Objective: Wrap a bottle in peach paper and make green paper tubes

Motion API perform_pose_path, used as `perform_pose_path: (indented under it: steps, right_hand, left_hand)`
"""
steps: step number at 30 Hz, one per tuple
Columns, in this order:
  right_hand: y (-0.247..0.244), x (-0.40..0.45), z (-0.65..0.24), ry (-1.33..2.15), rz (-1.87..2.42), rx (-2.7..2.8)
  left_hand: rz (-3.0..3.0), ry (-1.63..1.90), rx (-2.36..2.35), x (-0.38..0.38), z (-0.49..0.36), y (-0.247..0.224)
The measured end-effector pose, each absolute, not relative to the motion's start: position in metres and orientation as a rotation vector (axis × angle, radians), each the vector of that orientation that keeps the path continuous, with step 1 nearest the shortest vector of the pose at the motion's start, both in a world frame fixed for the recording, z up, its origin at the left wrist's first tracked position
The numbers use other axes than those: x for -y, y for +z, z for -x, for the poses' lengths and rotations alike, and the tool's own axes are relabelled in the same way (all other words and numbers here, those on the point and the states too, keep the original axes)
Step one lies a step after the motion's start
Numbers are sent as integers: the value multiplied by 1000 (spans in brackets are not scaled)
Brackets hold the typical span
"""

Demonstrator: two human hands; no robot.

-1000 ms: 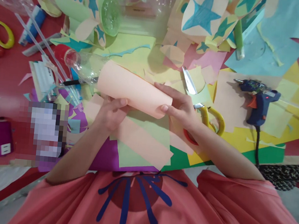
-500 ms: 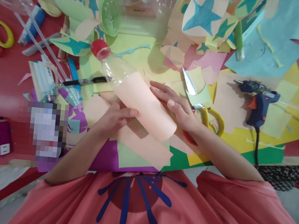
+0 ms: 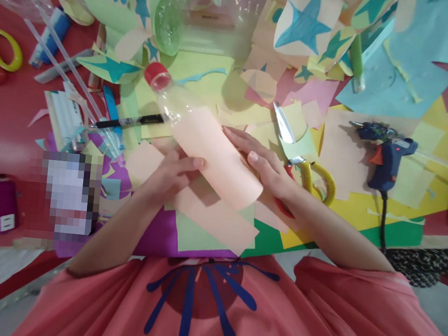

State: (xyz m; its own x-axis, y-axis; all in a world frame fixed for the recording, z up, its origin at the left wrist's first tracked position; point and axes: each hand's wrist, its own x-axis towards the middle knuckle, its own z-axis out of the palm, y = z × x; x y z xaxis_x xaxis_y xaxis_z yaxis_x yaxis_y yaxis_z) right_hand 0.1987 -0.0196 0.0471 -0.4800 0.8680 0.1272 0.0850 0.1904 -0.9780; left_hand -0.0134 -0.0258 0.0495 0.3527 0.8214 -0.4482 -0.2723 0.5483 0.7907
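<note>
A clear plastic bottle (image 3: pixel 176 105) with a red cap (image 3: pixel 157 76) lies tilted, cap toward the upper left. Peach paper (image 3: pixel 219 154) is wrapped around its body. My left hand (image 3: pixel 176 171) holds the wrapped bottle from the lower left, thumb on the paper and the other fingers hidden beneath. On the right side, my right hand (image 3: pixel 262 161) rests its fingers along the paper's edge, thumb near the bottle's base. Loose peach paper (image 3: pixel 219 220) and pale green paper (image 3: pixel 194 234) lie below the bottle.
Yellow-handled scissors (image 3: pixel 306 178) lie beside my right wrist. Farther right is a blue glue gun (image 3: pixel 387 157) with its cord. A black pen (image 3: pixel 129 122) and clear glue sticks (image 3: pixel 72 77) are at the left. Paper stars (image 3: pixel 305 22) and more bottles (image 3: pixel 240 0) stand behind.
The bottle's capped end has shifted slightly right and down. The fingers of my right hand have moved a little down along the paper. My left hand keeps its hold.
</note>
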Motion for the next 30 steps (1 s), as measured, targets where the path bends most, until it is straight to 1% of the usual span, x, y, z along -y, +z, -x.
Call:
perform_pose_path:
  steps: [4,8,12,15,20,27,30]
  right_hand:
    - [50,21,-199,1442,923,1666]
    - [51,22,-198,1467,1005,1581]
    - [45,22,-195,1492,1036,1488]
    - [40,23,-192,1505,1052,1385]
    - [34,24,-190,1415,1045,1247]
    - [37,24,-189,1398,1131,1193]
    - [41,25,-189,1293,1152,1241]
  left_hand:
    - [-795,967,-1011,18,16,45]
    - [-687,1099,-954,11,17,47]
    - [-649,1233,-994,7,18,48]
    - [-701,1250,-1032,6,19,45]
    - [-640,1260,-1003,7,17,44]
    - [-595,1253,-1006,8,13,49]
    - [-614,1251,-997,8,13,49]
